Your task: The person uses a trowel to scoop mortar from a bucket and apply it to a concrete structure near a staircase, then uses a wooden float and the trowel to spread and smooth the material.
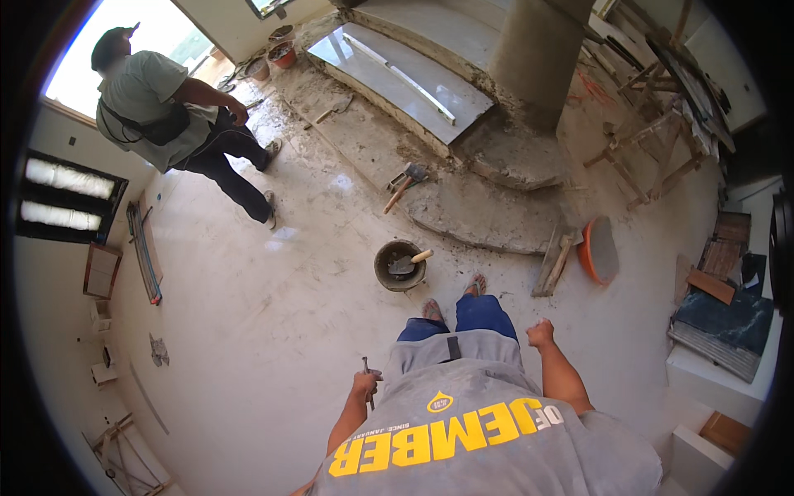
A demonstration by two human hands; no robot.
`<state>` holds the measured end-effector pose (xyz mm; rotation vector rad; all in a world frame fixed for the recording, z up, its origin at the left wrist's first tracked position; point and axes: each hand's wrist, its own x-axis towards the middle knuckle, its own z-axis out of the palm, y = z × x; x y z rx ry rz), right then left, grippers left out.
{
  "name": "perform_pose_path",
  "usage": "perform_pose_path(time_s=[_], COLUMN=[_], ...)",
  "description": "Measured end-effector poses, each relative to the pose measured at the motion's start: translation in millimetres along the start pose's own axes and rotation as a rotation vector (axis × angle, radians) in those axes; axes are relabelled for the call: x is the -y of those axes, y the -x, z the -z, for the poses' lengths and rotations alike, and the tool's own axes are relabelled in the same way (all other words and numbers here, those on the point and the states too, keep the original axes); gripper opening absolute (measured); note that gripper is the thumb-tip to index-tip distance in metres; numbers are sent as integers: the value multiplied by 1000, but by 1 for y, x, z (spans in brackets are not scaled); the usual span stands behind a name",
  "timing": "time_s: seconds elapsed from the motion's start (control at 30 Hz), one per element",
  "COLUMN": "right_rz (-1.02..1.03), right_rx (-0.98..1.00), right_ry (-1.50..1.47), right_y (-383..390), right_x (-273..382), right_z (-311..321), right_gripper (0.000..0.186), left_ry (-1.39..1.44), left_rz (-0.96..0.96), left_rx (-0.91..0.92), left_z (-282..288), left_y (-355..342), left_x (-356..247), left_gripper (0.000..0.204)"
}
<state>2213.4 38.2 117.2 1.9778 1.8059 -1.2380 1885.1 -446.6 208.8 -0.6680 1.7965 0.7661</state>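
Observation:
My left hand [366,384] is closed around a slim dark rod [365,364], held upright beside my hip; it looks like metal, but its exact kind is unclear. On my other side, my right hand [540,333] hangs curled into a loose fist with nothing showing in it. Ahead of my feet stands a round mortar bucket [382,269] with a wooden-handled trowel [422,256] resting inside. A wooden-handled hammer [399,197] lies farther off by the curved concrete step [471,217]. Neither hand touches these things.
Another person [153,103] stands at far left, near the bright doorway. A long straightedge [401,74] lies on the tiled step [364,70] beside a round column [538,62]. An orange basin [585,252] and a wooden trough-like piece [554,263] sit to the right, below a timber trestle [653,157].

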Motion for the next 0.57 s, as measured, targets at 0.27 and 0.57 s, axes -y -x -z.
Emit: perform_pose_path(time_s=[0.27,0.57], right_rz=[220,0], right_rx=[5,86], right_ry=[-165,-5], right_y=[35,100], right_x=[94,-3], right_z=[-4,-36], right_gripper=[11,18], left_ry=[62,-493], left_rz=[-140,-442], left_rx=[-74,2], left_z=[14,59], left_y=[22,-83], left_x=[-50,-6], left_gripper=[16,53])
